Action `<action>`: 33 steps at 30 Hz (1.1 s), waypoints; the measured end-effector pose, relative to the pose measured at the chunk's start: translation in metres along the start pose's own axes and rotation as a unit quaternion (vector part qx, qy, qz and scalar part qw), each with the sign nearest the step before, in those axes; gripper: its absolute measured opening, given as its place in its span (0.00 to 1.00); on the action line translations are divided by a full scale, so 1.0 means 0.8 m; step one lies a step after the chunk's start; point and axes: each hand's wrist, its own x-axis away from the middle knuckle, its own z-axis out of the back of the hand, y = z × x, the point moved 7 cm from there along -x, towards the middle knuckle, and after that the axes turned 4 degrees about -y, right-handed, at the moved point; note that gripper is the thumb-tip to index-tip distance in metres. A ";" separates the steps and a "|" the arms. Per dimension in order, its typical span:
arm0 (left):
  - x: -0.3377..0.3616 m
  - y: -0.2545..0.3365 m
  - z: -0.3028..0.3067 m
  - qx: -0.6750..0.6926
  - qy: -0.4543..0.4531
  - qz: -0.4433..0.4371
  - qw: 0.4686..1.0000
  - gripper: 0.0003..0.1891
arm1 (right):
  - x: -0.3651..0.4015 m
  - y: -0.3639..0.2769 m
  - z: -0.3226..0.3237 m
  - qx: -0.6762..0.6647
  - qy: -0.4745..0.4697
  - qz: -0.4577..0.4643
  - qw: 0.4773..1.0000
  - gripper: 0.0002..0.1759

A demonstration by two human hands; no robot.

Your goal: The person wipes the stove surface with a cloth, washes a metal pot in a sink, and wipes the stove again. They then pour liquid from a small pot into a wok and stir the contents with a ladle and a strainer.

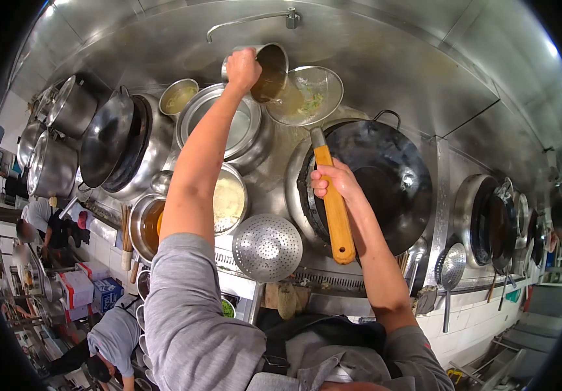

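Observation:
My left hand (243,69) is closed on the side of a steel pot (274,62), which is tipped to the right with brownish liquid inside. Its lip hangs at the left rim of a round mesh strainer (325,79), and liquid appears to run out there. Green bits and pale pieces lie in the mesh. Wrapped round the strainer's wooden handle (338,225) is my right hand (334,179). A large black wok (385,189) sits below the handle. Whatever stands directly under the strainer is mostly hidden.
A wide steel pot (186,124), a small bowl (179,96) and a perforated scoop (267,247) surround my arms. Blackened woks (106,138) stand left. A faucet (252,21) juts from the back wall. Another person (115,339) bends at lower left.

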 end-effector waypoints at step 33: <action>0.145 -0.176 0.033 -0.146 -0.060 0.008 0.987 0.03 | 0.057 -0.009 0.020 -0.030 -0.084 -0.010 0.996 0.15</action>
